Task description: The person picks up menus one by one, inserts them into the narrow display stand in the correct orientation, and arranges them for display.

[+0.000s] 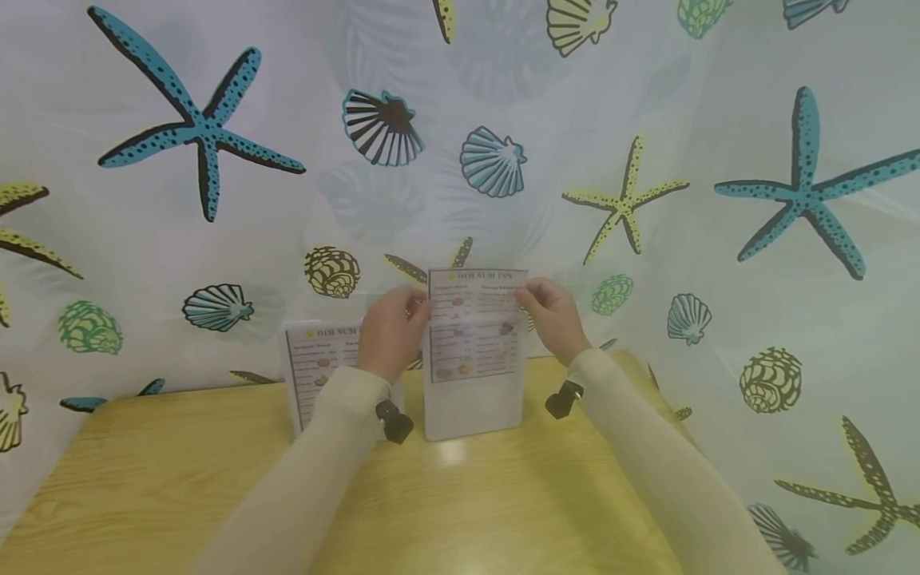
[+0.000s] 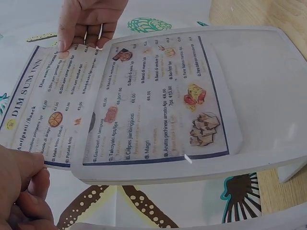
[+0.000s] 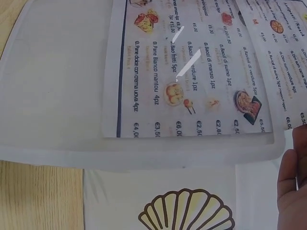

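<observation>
A printed menu sheet headed "DIM SUM INN" (image 1: 474,323) stands partly inside a clear upright menu holder (image 1: 474,411). Its headed end sticks out past the holder's top edge, while the lower part lies behind the clear panel. My left hand (image 1: 388,335) pinches the sheet's left edge between thumb and fingers. At the opposite edge, my right hand (image 1: 557,315) pinches the sheet near the top. In the left wrist view, the left hand (image 2: 24,191) and the right hand (image 2: 93,21) flank the exposed strip. Bare holder panel (image 3: 53,86) shows beyond the sheet's bottom edge.
A second menu holder with a similar menu (image 1: 305,375) stands to the left, partly covered by my left hand and sleeve. Both holders are on a light wooden table (image 1: 446,511). Behind it hangs a white curtain (image 1: 287,263) printed with starfish and shells.
</observation>
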`<move>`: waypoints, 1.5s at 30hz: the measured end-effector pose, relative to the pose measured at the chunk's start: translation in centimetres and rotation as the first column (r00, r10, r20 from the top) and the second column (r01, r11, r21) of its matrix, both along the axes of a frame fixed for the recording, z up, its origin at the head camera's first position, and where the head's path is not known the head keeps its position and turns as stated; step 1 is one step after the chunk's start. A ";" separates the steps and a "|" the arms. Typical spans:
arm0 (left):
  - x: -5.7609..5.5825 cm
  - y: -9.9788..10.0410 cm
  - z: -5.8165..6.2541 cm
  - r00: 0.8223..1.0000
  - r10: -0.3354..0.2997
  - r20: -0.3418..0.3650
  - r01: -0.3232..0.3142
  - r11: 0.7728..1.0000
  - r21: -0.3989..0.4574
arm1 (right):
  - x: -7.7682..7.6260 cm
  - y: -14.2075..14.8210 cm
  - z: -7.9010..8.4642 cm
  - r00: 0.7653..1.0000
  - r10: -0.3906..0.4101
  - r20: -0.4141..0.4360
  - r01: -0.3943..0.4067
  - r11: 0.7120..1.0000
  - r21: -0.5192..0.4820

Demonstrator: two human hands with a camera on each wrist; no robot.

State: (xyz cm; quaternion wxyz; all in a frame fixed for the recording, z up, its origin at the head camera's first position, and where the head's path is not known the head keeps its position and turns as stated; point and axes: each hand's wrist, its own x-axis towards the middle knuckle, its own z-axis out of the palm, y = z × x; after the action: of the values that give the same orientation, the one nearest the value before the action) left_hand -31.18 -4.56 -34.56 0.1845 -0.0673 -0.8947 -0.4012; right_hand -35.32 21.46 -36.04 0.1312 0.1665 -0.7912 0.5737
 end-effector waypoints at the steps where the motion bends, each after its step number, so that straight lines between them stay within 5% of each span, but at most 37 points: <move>1: 0.0 0.0 0.0 1.000 -0.001 0.000 0.001 1.000 0.001 | 0.0 0.0 0.0 1.000 0.001 0.003 -0.001 1.000 -0.003; 45: -0.1 -0.4 -1.3 1.000 -0.003 0.021 0.003 1.000 -0.018 | 0.2 0.0 -0.5 1.000 -0.002 0.019 0.002 1.000 0.031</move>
State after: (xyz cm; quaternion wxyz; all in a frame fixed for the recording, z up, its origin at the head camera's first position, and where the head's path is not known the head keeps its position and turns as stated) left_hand -31.24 -5.00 -35.81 0.1740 -0.0662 -0.9001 -0.3940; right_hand -35.12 21.42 -36.52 0.1218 0.1624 -0.8013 0.5628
